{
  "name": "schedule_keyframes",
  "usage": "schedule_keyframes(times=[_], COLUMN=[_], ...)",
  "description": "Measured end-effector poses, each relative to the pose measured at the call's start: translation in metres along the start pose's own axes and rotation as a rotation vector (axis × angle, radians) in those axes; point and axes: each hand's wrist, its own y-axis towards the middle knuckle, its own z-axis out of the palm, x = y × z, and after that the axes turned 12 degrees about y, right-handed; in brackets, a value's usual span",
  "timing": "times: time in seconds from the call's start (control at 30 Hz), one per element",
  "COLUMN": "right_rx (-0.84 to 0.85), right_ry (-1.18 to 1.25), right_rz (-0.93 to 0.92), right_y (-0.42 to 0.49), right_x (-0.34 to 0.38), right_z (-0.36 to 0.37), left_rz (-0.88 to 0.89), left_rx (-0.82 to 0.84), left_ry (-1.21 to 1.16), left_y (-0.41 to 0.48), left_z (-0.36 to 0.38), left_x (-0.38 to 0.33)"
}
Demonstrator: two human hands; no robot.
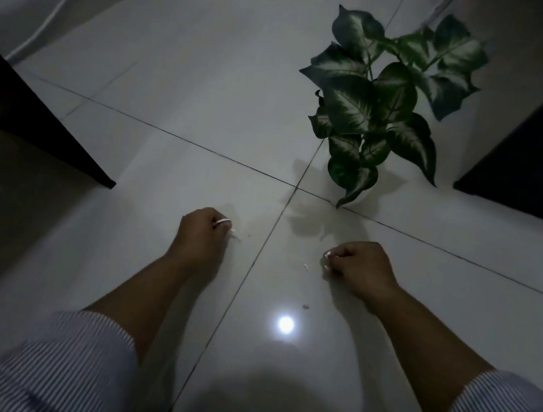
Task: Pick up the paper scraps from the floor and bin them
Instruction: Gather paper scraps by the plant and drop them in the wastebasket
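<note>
Head view: paper scraps in fists.

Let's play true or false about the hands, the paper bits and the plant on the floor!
1. Both hands, the left hand and the right hand, are curled shut on white paper scraps. True.
2. The plant lies between the two hands. False: it stands beyond them, to the right.
3. A small scrap lies on the floor beside the right hand. True.
4. The sleeves are plain black. False: they are striped.
</note>
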Motion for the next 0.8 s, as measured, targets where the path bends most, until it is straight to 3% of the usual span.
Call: schedule_keyframes(times=[0.13, 0.37, 0.53, 0.67, 0.8], right_rx=[0.199, 0.289, 0.344, 0.280, -0.022], right_ry=[-0.261, -0.318, -0.610, -0.716, -0.310], right_rz=[-0.049, -0.279, -0.491, -0.530, -0.328], right_y=[-0.014, -0.045, -0.058, -0.053, -0.022], right_x=[-0.009, -0.029, -0.045, -0.041, -0.027], right_z=[-0.013, 0.010, 0.038, 0.053, 0.039], left_rz=[0.040, 0.018, -0.004, -0.007, -0.011], left_rx=[0.068, 0.028, -0.002, -0.026, -0.037], left_ry=[-0.009, -0.054, -0.045, -0.035, -0.038], left_y=[-0.018, -0.043, -0.048, -0.049, -0.049], left_z=[-0.001, 0.014, 0.021, 0.024, 0.026], left_x=[0.009, 0.011, 0.006, 0.004, 0.002])
